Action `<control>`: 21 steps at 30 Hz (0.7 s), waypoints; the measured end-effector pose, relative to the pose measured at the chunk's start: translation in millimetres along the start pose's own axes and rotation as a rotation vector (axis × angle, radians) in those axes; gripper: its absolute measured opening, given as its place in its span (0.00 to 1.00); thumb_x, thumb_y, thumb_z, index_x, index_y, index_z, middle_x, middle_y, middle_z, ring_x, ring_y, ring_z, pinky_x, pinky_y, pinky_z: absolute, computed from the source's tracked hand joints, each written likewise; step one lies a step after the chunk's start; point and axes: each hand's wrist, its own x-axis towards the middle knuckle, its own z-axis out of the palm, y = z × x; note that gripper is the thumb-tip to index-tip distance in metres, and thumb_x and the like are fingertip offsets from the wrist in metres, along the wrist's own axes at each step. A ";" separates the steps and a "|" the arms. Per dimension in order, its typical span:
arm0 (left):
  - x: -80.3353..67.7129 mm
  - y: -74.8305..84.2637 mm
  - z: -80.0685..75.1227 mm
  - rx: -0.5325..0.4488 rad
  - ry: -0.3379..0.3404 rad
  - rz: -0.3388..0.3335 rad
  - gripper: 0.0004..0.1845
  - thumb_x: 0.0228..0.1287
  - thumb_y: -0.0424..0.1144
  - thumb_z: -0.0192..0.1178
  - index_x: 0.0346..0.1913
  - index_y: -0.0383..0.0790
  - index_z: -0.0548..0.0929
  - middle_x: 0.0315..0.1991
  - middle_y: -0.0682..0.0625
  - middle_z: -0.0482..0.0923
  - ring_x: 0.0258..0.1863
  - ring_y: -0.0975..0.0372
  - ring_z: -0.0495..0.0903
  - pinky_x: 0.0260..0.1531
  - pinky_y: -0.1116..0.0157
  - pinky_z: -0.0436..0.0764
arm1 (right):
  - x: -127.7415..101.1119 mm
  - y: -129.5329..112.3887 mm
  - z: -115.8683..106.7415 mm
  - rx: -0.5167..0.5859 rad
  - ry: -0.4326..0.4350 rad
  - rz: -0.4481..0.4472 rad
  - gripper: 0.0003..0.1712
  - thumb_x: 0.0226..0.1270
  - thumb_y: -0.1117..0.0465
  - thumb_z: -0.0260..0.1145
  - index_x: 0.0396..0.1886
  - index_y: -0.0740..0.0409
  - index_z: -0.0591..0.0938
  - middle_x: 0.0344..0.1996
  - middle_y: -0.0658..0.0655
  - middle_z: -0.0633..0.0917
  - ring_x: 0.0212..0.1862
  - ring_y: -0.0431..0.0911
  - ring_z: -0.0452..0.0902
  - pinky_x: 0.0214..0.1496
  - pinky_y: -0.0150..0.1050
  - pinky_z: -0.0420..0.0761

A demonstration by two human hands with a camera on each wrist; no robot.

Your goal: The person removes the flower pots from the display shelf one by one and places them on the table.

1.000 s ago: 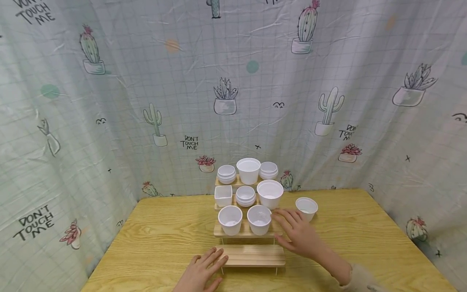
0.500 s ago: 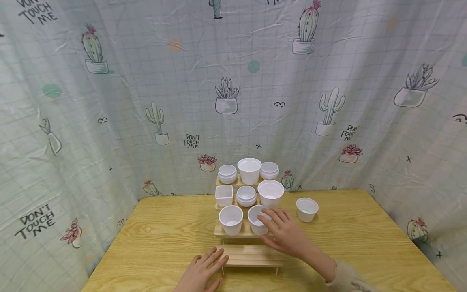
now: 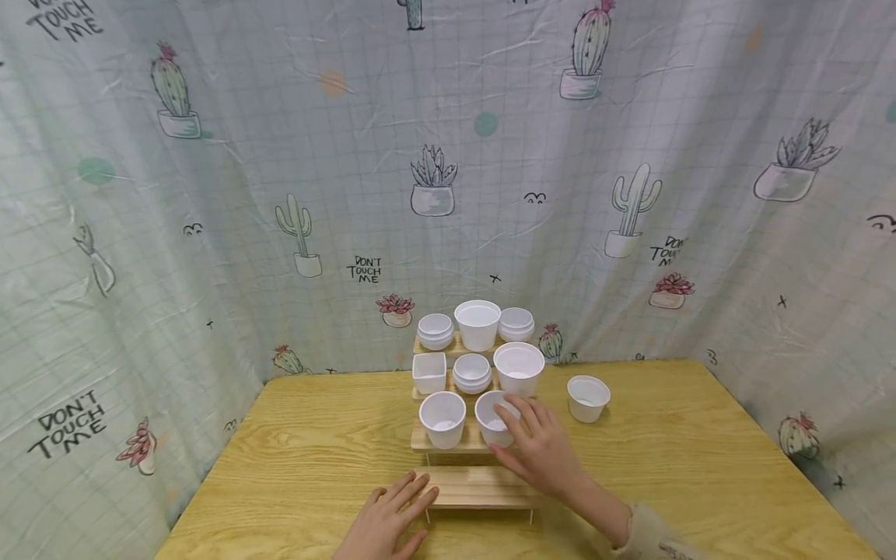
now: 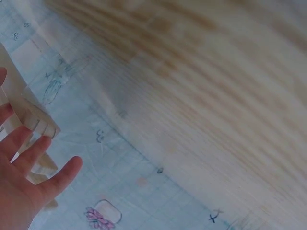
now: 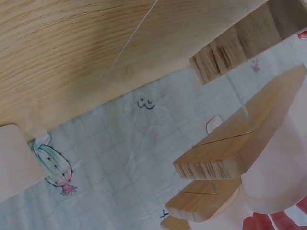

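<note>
A tiered wooden stand (image 3: 483,488) holds several white plastic pots in rows. My right hand (image 3: 542,451) is at the right-hand pot (image 3: 488,428) on the second shelf from the front, fingers curled over its rim and thumb at its front side. In the right wrist view, fingertips (image 5: 261,222) show at the rim of that pot (image 5: 273,167). My left hand (image 3: 387,517) lies with spread fingers at the left end of the bare front shelf; the left wrist view shows its fingers (image 4: 62,177) extended beside the shelf ends (image 4: 41,122).
Left of the held pot stands a similar round pot (image 3: 442,420). Behind are a square pot (image 3: 429,375), a ridged pot (image 3: 472,375) and a larger round pot (image 3: 519,365), with another row above. One loose pot (image 3: 588,398) stands on the table (image 3: 672,435) at right. A cactus-print curtain (image 3: 336,171) surrounds the table.
My right hand has moved left from beside the right-hand pot to over it, and its fingers and thumb have closed about the rim. My left hand has stayed in place.
</note>
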 end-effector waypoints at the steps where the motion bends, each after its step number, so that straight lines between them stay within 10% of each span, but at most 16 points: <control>1: -0.1 -0.1 -0.3 -0.001 -0.001 0.000 0.31 0.51 0.54 0.60 0.61 0.55 0.68 0.58 0.54 0.72 0.55 0.61 0.72 0.32 0.58 0.75 | 0.4 -0.8 0.9 -0.019 0.001 0.000 0.30 0.58 0.41 0.55 0.49 0.59 0.77 0.47 0.61 0.77 0.44 0.53 0.72 0.37 0.45 0.73; 21: -0.7 -0.1 -1.3 0.004 0.033 0.007 0.32 0.47 0.54 0.63 0.59 0.55 0.71 0.57 0.54 0.72 0.54 0.61 0.72 0.31 0.58 0.75 | 4.6 -7.0 11.2 -0.182 0.007 0.044 0.29 0.60 0.39 0.48 0.46 0.56 0.78 0.43 0.61 0.78 0.42 0.56 0.72 0.33 0.48 0.70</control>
